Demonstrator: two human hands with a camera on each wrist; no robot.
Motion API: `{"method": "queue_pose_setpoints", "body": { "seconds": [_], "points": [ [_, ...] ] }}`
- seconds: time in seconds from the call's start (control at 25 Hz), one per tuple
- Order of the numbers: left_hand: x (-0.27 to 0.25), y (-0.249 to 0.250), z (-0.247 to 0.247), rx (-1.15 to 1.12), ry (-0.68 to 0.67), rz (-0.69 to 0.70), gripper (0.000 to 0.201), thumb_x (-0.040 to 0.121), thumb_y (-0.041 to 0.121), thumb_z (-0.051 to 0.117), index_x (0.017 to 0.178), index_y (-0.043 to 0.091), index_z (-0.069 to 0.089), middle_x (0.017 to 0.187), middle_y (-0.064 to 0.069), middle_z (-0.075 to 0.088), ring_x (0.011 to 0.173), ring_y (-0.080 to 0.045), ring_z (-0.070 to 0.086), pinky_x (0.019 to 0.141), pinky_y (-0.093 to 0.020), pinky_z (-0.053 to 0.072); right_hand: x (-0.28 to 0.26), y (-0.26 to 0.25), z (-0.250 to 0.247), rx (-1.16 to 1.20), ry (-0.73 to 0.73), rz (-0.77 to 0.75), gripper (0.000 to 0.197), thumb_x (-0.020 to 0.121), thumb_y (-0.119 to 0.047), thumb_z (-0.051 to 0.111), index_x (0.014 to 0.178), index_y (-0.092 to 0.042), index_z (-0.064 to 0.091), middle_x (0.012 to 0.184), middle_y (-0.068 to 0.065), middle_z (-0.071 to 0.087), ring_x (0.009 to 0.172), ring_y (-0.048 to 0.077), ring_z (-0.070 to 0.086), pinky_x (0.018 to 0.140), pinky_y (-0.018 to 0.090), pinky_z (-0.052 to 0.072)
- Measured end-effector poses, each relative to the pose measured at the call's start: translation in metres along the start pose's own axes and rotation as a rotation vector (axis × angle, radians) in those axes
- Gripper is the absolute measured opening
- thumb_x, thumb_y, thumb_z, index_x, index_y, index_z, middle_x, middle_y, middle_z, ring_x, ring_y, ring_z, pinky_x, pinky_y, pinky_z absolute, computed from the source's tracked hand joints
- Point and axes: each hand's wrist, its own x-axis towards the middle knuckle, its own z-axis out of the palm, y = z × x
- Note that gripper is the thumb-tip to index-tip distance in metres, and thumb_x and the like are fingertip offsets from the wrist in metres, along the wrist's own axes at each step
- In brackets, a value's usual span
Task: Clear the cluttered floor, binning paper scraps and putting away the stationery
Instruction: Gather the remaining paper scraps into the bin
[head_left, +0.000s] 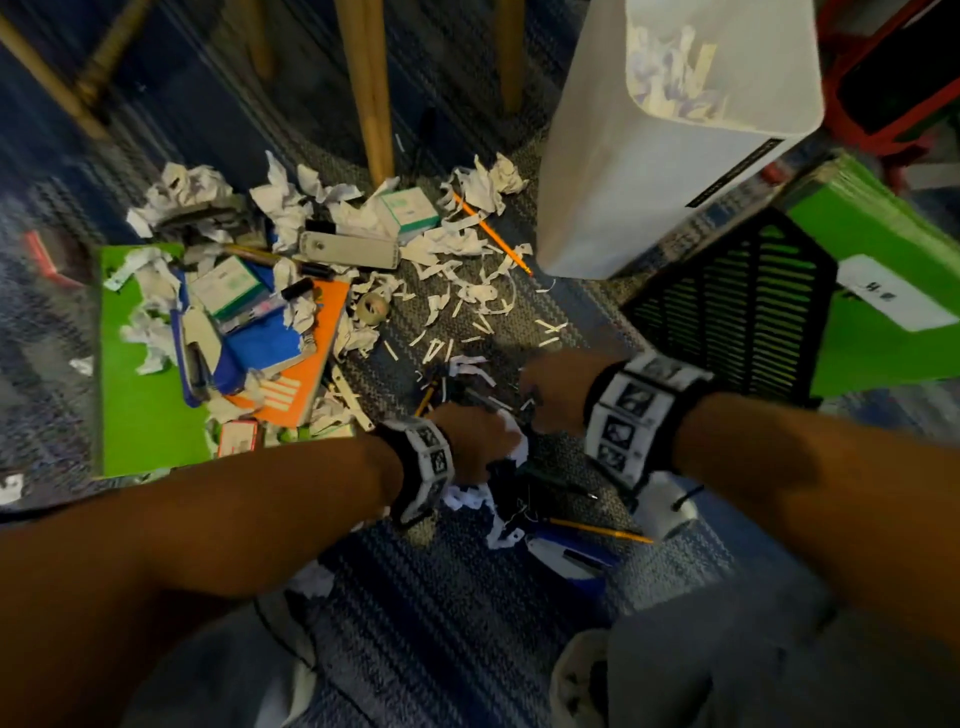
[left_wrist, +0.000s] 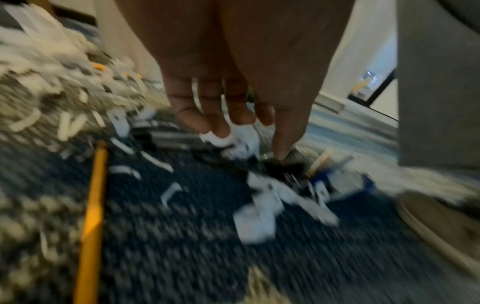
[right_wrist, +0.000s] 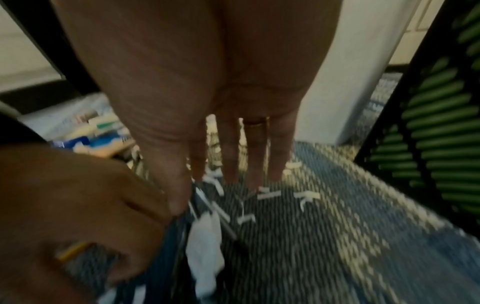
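Crumpled paper scraps (head_left: 283, 200) on rough woven carpet (head_left: 441, 597); smooth plastic bin (head_left: 649, 171).

We reach both bare forearms forward and down, a banded camera on each wrist. Our left hand (head_left: 475, 434) hangs with fingers (left_wrist: 192, 117) loosely curled. Our right hand (head_left: 553, 387) points its fingers (right_wrist: 255, 162) straight down, close beside the left.

Both wrist pictures are very blurry. The left hand (head_left: 475, 435) hides what its fingers (left_wrist: 221, 125) hold beside the yellow pencil (left_wrist: 91, 222), maybe paper
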Motion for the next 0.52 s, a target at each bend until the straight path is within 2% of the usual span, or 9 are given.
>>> {"method": "queue_pose_setpoints", "body": {
  "seconds": [0.04, 0.08, 0.16, 0.2, 0.28, 0.36, 0.52],
  "points": [
    [-0.002, 0.006, 0.015, 0.047, -0.005, 0.048, 0.038, 0.095, 0.024, 0.052, 0.130, 0.015, 0.041, 0.122, -0.013, 0.052, 0.106, -0.035, 0.054, 0.073, -0.041, 0.050, 0.020, -0.005, 0.017, 0.036, -0.032, -0.040, 0.045, 0.095, -0.023, 0.057, 0.134, -0.003, 0.049, 0.133, 0.021, 0.050, 0.117, 0.040, 0.051, 0.095, 0.048, 0.046],
    [-0.004, 0.012, 0.030, 0.064, 0.003, 0.077, 0.045, 0.093, 0.028, 0.055, 0.134, 0.018, 0.039, 0.130, -0.013, 0.048, 0.114, -0.035, 0.049, 0.077, -0.043, 0.050, 0.037, -0.009, 0.034, 0.066, -0.021, -0.077, 0.046, 0.095, -0.022, 0.057, 0.138, -0.010, 0.046, 0.137, 0.018, 0.044, 0.116, 0.040, 0.050, 0.094, 0.048, 0.046],
    [-0.009, 0.027, 0.052, 0.022, 0.037, 0.095, 0.062, 0.088, 0.040, 0.061, 0.142, 0.027, 0.034, 0.147, -0.013, 0.028, 0.129, -0.036, 0.030, 0.087, -0.049, 0.045, 0.061, -0.016, 0.068, 0.133, 0.066, -0.105, 0.051, 0.093, -0.022, 0.059, 0.140, -0.026, 0.041, 0.144, 0.013, 0.030, 0.116, 0.038, 0.049, 0.097, 0.047, 0.045],
    [-0.011, 0.035, 0.061, -0.002, 0.034, 0.077, 0.070, 0.086, 0.047, 0.063, 0.145, 0.030, 0.029, 0.150, -0.012, 0.018, 0.132, -0.036, 0.023, 0.090, -0.053, 0.043, 0.070, -0.018, 0.082, 0.160, 0.096, -0.087, 0.050, 0.093, -0.020, 0.059, 0.139, -0.028, 0.042, 0.144, 0.013, 0.028, 0.115, 0.038, 0.048, 0.098, 0.045, 0.044],
    [-0.012, 0.050, 0.076, -0.035, -0.005, -0.001, 0.082, 0.081, 0.059, 0.063, 0.146, 0.034, 0.020, 0.153, -0.010, 0.008, 0.134, -0.039, 0.016, 0.094, -0.061, 0.039, 0.083, -0.019, 0.107, 0.215, 0.135, -0.048, 0.044, 0.091, -0.016, 0.060, 0.132, -0.025, 0.049, 0.141, 0.013, 0.031, 0.112, 0.036, 0.049, 0.095, 0.040, 0.045],
    [-0.008, 0.056, 0.089, -0.117, -0.024, -0.132, 0.088, 0.078, 0.067, 0.060, 0.146, 0.035, 0.016, 0.155, -0.011, 0.005, 0.137, -0.042, 0.014, 0.097, -0.065, 0.034, 0.090, -0.016, 0.121, 0.252, 0.181, -0.020, 0.034, 0.087, -0.010, 0.063, 0.118, -0.021, 0.056, 0.137, 0.012, 0.034, 0.108, 0.034, 0.050, 0.088, 0.037, 0.046],
    [0.003, 0.062, 0.099, -0.271, 0.011, -0.329, 0.089, 0.079, 0.066, 0.060, 0.146, 0.031, 0.014, 0.156, -0.012, 0.004, 0.139, -0.043, 0.012, 0.098, -0.066, 0.032, 0.091, -0.013, 0.120, 0.411, 0.297, 0.046, 0.027, 0.085, -0.003, 0.059, 0.106, -0.019, 0.057, 0.121, 0.006, 0.042, 0.089, 0.027, 0.051, 0.072, 0.030, 0.041]
  ]
}}
